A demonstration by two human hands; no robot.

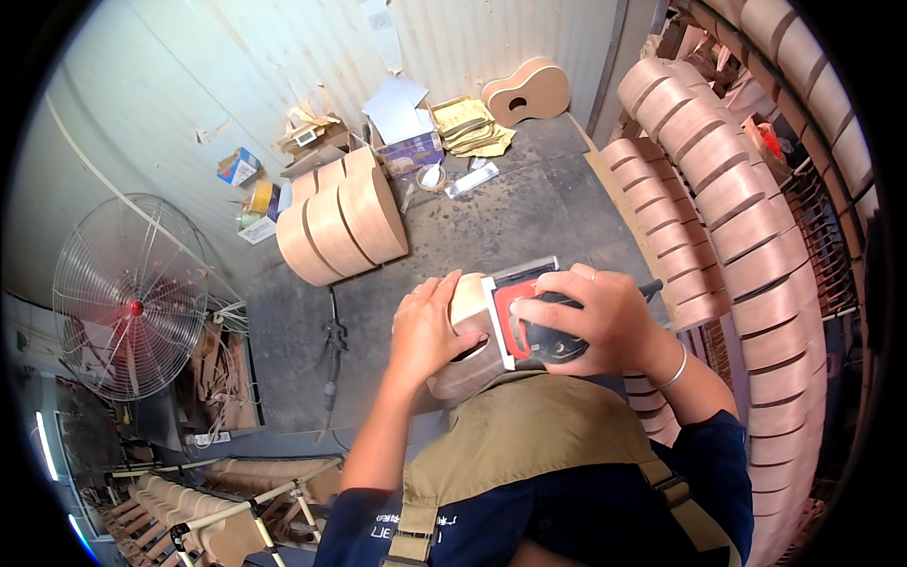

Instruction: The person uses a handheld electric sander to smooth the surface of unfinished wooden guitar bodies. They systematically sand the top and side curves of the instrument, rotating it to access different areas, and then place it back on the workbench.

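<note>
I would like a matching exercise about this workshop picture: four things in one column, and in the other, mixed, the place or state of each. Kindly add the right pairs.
Things
1. Fan
2. Left hand
3. Sander
4. Bracelet

Places and states
A. gripped by the right hand
B. worn at the wrist
C. at the far left, red in the middle
D. laid on the wooden body, beside the tool

Right pairs: 1-C, 2-D, 3-A, 4-B
</note>
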